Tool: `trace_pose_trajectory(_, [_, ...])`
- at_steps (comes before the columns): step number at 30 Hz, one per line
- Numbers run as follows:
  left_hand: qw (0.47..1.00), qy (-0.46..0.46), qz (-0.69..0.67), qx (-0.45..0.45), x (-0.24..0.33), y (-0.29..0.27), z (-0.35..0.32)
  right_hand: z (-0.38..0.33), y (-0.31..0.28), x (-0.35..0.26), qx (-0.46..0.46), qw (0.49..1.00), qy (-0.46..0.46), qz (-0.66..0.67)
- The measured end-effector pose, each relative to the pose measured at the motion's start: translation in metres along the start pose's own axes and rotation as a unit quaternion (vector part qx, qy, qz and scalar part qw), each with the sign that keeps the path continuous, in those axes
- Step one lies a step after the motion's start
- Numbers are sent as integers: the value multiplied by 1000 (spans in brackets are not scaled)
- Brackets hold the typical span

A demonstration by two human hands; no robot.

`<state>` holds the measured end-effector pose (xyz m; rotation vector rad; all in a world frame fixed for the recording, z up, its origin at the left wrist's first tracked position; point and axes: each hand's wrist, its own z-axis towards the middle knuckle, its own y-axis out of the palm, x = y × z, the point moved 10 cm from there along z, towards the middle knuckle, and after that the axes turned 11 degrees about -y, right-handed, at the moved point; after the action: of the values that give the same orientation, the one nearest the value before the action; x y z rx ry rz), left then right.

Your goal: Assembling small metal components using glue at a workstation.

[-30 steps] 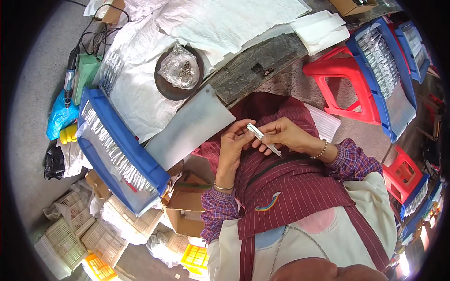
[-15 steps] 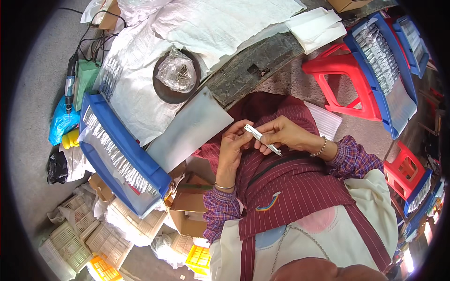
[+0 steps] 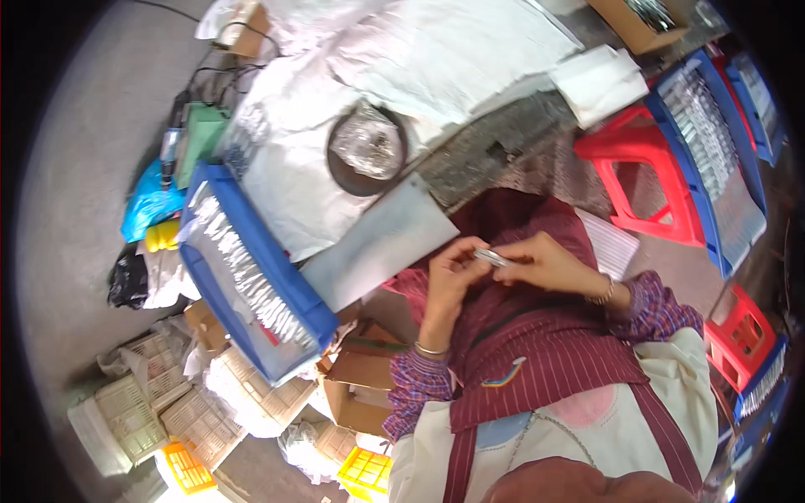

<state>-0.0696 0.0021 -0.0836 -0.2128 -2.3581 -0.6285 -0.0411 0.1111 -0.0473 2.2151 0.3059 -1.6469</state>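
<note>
Handwork seems the current step: left hand and right hand both pinch a silvery piece, and the next move likely calls for steady, matched grips.

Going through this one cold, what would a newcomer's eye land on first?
Probably the bright red stool at the upper right, next to a blue tray of silvery pieces. Another blue tray, lined with thin pale pieces, slants across the left. Near the middle, the left hand and right hand hold a small silvery part above a maroon striped apron.
</note>
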Motion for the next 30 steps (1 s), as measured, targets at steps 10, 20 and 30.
trace_pose_trajectory(10, [988, 108, 110, 25, 41, 27, -33, -20, -2, -70, 112, 889, -311, -316])
trace_pose_trajectory(20, [923, 177, 336, 63, 126, 54, -34, -33, -32, -69, 156, 900, -321, -251])
trace_pose_trajectory(30, [691, 463, 516, 208, 342, 113, 38, -41, -45, -49, 164, 909, -297, -243])
